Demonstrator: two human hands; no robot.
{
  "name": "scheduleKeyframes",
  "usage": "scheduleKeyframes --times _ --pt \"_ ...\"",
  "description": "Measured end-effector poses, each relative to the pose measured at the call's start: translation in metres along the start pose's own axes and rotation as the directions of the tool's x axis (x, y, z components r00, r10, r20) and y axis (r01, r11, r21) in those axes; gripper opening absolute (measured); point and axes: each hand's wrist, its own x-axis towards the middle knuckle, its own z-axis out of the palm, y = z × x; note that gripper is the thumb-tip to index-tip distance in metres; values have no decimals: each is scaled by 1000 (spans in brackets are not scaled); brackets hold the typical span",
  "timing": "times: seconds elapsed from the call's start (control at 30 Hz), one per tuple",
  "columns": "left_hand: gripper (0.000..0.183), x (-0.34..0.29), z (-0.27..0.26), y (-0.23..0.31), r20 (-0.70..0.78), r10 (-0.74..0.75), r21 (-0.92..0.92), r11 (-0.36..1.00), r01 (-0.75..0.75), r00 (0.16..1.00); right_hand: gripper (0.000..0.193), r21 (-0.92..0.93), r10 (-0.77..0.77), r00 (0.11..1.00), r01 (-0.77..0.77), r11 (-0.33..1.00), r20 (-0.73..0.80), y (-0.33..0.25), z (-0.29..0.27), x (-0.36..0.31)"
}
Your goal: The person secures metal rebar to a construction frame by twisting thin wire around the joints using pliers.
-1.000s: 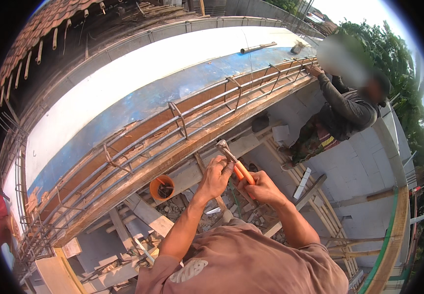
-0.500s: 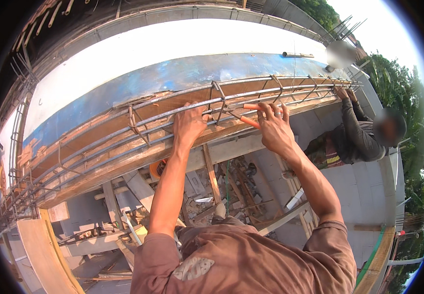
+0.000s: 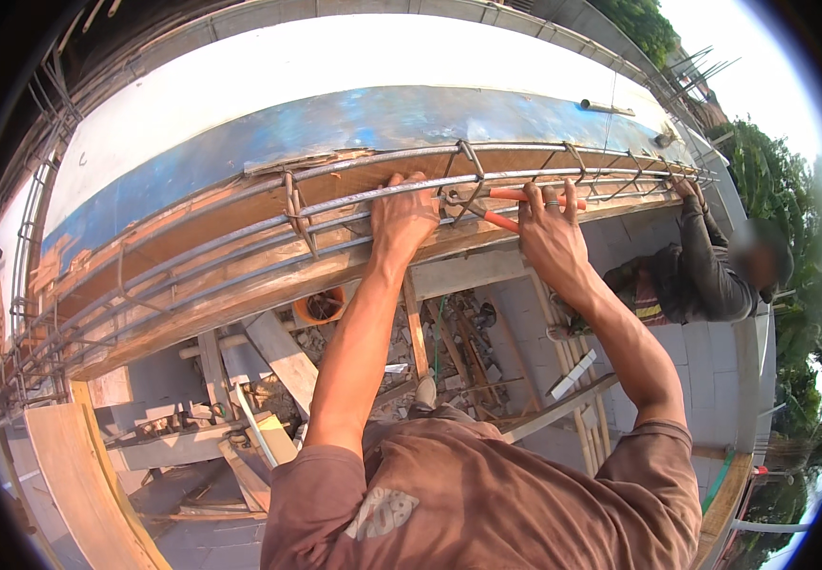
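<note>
A long steel rebar cage (image 3: 335, 180) runs across in front of me, its bars joined by bent stirrups. My left hand (image 3: 401, 220) is on the bars left of a stirrup (image 3: 472, 161), fingers curled over the rebar and fingertips partly hidden. My right hand (image 3: 554, 236) is closed around the orange handles of a pair of pincers (image 3: 500, 220). The handles are spread, and the metal jaws lie among the bars beside that stirrup, close to my left hand. A ring shows on one right finger. Any tie wire at the jaws is too small to make out.
Wooden formwork (image 3: 240, 299) lies along the cage, with a blue-stained strip (image 3: 335, 119) and white surface beyond. A co-worker (image 3: 706, 271) reaches to the cage's right end. Rubble, planks and an orange bucket (image 3: 321, 306) lie below. A board (image 3: 78, 475) stands lower left.
The view has shifted, putting the cage and both hands further right. The pincers' handles have turned and now lie more level. My left hand's fingers have moved up over the bar.
</note>
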Motion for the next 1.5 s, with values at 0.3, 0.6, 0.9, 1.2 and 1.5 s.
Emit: scheduleKeyframes --times 0.3,0.6,0.9,1.2,1.5 --pt "24 -1 9 -6 -67 99 63 994 -94 993 19 159 -83 975 50 986 207 16 -17 12" --pt "22 3 7 -4 19 -30 -62 998 31 999 45 539 -237 679 -274 797 695 43 -50 62" --pt "17 0 11 -5 7 62 92 994 -63 998 41 639 -490 453 -697 327 745 58 -38 67" --pt "17 2 3 5 5 65 141 988 -65 998 37 -200 -328 944 314 928 -43 35 -22 19" --pt "21 3 3 0 10 -40 83 996 39 999 47 -123 -265 941 295 948 210 22 -35 17"
